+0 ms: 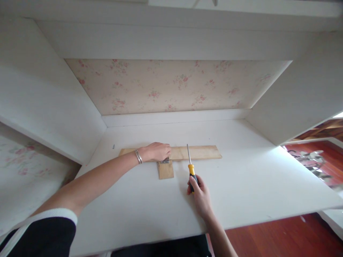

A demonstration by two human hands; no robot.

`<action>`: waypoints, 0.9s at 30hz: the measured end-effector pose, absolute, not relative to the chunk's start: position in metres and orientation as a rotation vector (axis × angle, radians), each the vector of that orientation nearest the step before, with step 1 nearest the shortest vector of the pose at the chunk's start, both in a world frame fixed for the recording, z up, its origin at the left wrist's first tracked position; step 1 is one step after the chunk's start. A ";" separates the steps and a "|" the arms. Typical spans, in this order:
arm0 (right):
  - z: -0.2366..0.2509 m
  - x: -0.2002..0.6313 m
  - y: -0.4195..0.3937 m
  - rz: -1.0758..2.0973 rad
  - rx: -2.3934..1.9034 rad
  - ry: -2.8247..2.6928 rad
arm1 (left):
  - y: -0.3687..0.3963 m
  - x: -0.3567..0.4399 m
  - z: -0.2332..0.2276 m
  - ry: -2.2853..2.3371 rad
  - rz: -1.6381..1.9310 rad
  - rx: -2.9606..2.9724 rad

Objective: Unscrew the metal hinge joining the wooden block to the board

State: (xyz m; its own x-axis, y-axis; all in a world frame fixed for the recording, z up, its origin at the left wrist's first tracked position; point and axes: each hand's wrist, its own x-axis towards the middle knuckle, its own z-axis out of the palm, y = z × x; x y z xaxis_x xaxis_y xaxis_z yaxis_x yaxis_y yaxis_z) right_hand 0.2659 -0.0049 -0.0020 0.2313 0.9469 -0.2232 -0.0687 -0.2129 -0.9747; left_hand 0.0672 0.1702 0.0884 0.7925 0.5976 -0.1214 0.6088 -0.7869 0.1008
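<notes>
My right hand [199, 194] is wrapped round the yellow and black handle of a screwdriver [191, 168], its metal shaft pointing away from me. Across the white desktop lies a long wooden board [197, 152]. A short wooden piece [166, 171] meets its near edge at about a right angle. Where the two meet sits a small metal plate [164, 160], perhaps a hinge, partly covered by my left hand [158, 151]. The fingers of that hand are bent and pressed together over the board; whatever they pinch is hidden.
A small dark object, possibly a screw [113, 146], lies on the desktop [139, 207] toward the left. White panels rise on both sides, with floral wallpaper [171, 85] behind. Red flooring [268, 237] shows past the near right edge.
</notes>
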 end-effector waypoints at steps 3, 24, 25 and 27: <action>-0.002 0.266 -0.005 1.199 -1.446 -0.876 | 0.169 0.060 0.090 1.048 -0.007 2.750; -0.001 0.262 -0.004 1.221 -1.507 -0.938 | 0.149 -0.211 0.021 2.496 0.303 1.883; 0.000 0.261 -0.004 1.221 -1.502 -0.931 | 0.151 -0.211 0.020 2.487 0.264 1.880; 0.001 0.260 -0.004 1.222 -1.498 -0.918 | 0.155 -0.208 0.017 2.452 0.199 1.887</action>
